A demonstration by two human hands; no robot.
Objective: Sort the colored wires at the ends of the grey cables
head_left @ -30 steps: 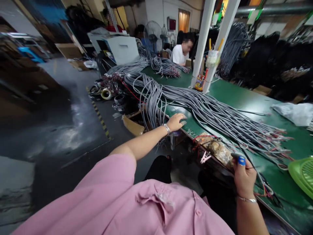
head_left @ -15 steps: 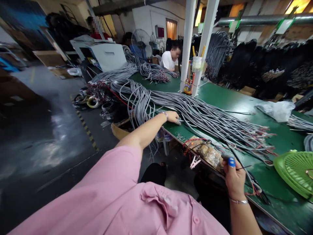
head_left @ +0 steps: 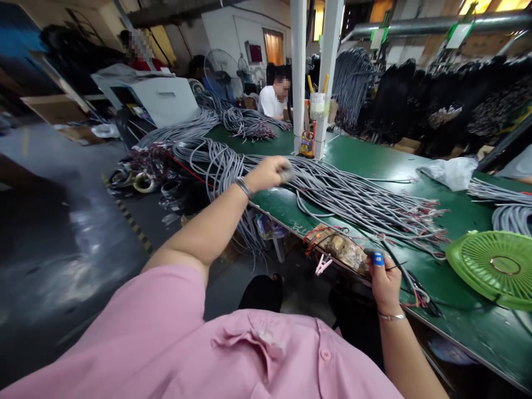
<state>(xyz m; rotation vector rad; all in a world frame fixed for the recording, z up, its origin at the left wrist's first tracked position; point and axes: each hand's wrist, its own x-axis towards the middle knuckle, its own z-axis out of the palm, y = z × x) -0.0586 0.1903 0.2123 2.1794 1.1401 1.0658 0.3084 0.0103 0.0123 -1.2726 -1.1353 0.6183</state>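
Observation:
My left hand [head_left: 270, 173] is over the long bundle of grey cables [head_left: 349, 191] on the green table. Its fingers are curled together, and the greyish fingertips are blurred; whatever they may hold cannot be made out. Red and white wire ends show at the bundle's right end. At the table's front edge my right hand [head_left: 385, 282], with blue tape round the thumb, is closed on a thin dark tool whose kind I cannot make out. Beside it lies a brown, plastic-wrapped block [head_left: 343, 247] with red and black wires. A grey cable [head_left: 405, 269] passes close by the right hand.
A green fan [head_left: 499, 266] stands at the right, near a clear plastic bag [head_left: 449, 172]. White posts [head_left: 326, 83] rise from the green table [head_left: 382, 152], with a cup of tools attached. A pink clip [head_left: 323, 265] hangs at the front edge. A person in white [head_left: 270, 101] sits beyond.
My left hand has lifted from the table's front edge and moved back and left, over the cables. My right hand keeps its grip beside the wrapped block. The view has shifted slightly.

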